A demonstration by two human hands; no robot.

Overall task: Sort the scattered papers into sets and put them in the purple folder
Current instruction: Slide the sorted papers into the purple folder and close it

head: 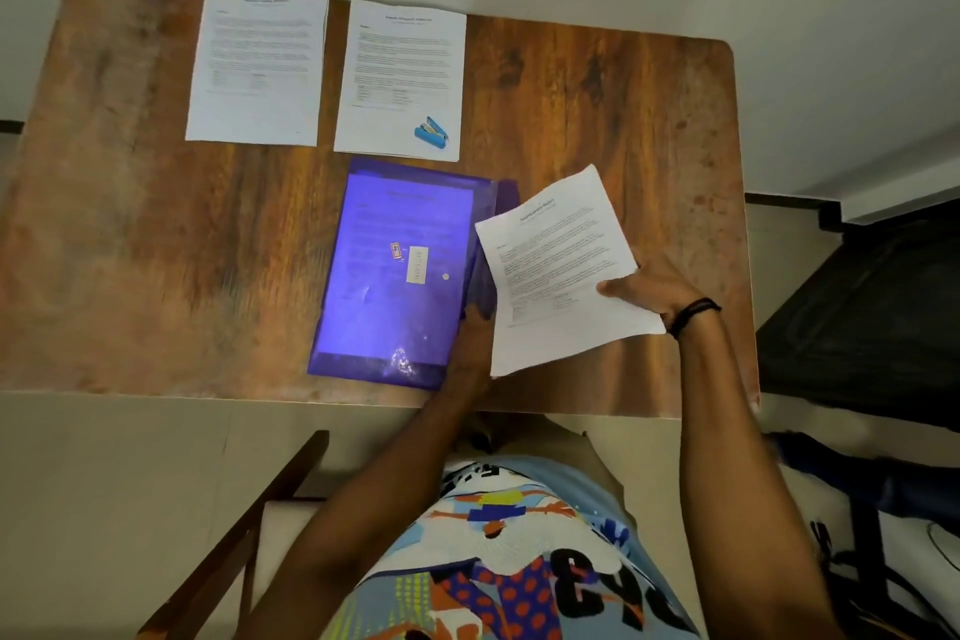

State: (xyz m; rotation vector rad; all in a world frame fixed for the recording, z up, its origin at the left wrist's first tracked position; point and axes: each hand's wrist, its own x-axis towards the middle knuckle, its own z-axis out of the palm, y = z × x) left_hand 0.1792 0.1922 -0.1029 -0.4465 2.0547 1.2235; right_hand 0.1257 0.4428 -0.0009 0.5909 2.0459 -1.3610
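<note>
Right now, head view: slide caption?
Right hand holds a paper set beside the purple folder, left hand at its edge; two more sets and stapler behind.

Glossy translucent plastic purple folder (395,276), matt white paper sheets (257,65), worn wood-grain table (597,88), shiny blue plastic stapler (432,134).

Held papers (556,265) are hiding part of the left hand (467,343) and the purple folder (363,296). Their print is blurring beyond reading
</note>
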